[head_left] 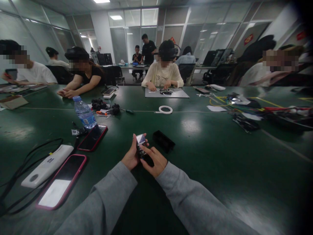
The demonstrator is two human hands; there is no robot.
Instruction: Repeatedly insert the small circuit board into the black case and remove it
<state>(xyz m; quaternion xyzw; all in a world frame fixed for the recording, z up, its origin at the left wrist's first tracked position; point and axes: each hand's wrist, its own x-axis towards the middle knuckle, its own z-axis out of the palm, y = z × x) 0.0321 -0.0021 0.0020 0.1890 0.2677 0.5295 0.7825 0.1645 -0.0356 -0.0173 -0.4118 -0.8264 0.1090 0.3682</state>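
Both of my hands are over the table's near middle, around a small dark device (141, 139) with a pale, shiny screen at its top end. My left hand (131, 155) is wrapped round its left side, with fingertips showing past the right edge. From the right, my right hand (156, 160) has its fingers on the lower, button-like part and its thumb near the bottom end. The hands hide much of the device's lower half. Just beyond my right hand lies a black open box (163, 141), apart from it.
To the left are a pink-cased phone (64, 181), a white power bank (47, 166) with black cables, a red-edged phone (93, 138) and a water bottle (84, 112). A white ring (165, 110) lies farther off. Across the table, a person works over a grey mat (181, 93). Wires (244, 101) clutter the right.
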